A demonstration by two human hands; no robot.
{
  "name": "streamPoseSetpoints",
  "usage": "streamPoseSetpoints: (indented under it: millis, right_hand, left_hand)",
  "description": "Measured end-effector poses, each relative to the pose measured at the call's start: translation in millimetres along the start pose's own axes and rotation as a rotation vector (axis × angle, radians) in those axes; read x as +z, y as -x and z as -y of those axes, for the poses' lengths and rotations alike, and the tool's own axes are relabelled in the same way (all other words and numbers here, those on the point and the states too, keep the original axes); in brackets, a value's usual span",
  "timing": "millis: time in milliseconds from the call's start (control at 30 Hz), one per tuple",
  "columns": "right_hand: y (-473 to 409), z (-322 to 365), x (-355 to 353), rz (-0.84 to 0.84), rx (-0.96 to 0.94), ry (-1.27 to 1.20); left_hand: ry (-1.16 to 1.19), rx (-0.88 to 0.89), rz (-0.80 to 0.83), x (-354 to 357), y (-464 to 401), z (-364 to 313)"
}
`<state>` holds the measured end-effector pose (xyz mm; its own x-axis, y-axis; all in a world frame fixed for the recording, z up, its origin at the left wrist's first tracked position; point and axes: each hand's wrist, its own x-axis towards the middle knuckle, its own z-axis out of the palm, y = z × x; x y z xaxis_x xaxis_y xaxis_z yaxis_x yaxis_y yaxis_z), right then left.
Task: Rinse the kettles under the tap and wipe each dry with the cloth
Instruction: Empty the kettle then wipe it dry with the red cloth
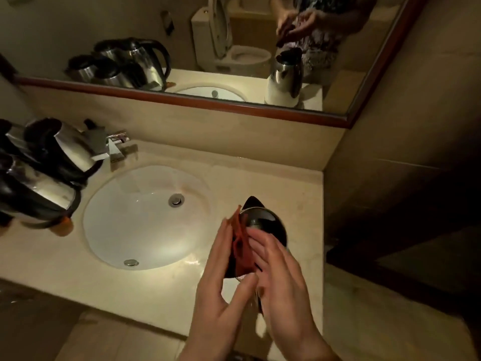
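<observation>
A steel kettle (268, 221) with a black spout stands on the counter to the right of the sink (109, 246), partly hidden by my hands. Just above its near side, a red cloth (240, 247) is bunched upright between my two hands. My left hand (221, 285) holds the cloth, with its fingers along the left face and its thumb near the lower end. My right hand (281, 280) lies with straight fingers against the cloth's right face. Two more steel kettles (67, 149) (39, 190) with black handles crowd the counter at the left. The tap (117, 148) runs no visible water.
The white basin has a metal drain plug (176, 199) and an overflow cap (131, 262). An orange object (62, 226) lies under the left kettles. A wood-framed mirror (234, 105) runs along the back. A wall (390, 165) closes the counter's right end.
</observation>
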<state>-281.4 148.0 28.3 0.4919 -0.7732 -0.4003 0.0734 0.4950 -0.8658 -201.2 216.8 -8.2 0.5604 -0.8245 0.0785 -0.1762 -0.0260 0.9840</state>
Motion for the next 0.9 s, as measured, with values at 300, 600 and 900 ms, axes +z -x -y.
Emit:
streamPoseSetpoints:
  millis: [300,600,900]
  right_hand:
    - [-36.9,-5.9,10.4,0.033,-0.300,0.714]
    - [-81.6,-21.5,-11.5,-0.241,-0.132,1.067]
    - [-85.8,-39.6,-25.0,-0.364,-0.248,0.825]
  left_hand:
    - [0.339,-0.357,-0.431,-43.6,-52.9,72.0]
    - [0.565,-0.544,-0.184,-22.0,-97.9,117.9]
    - [0.420,-0.570,0.145,-15.1,-100.8,144.6]
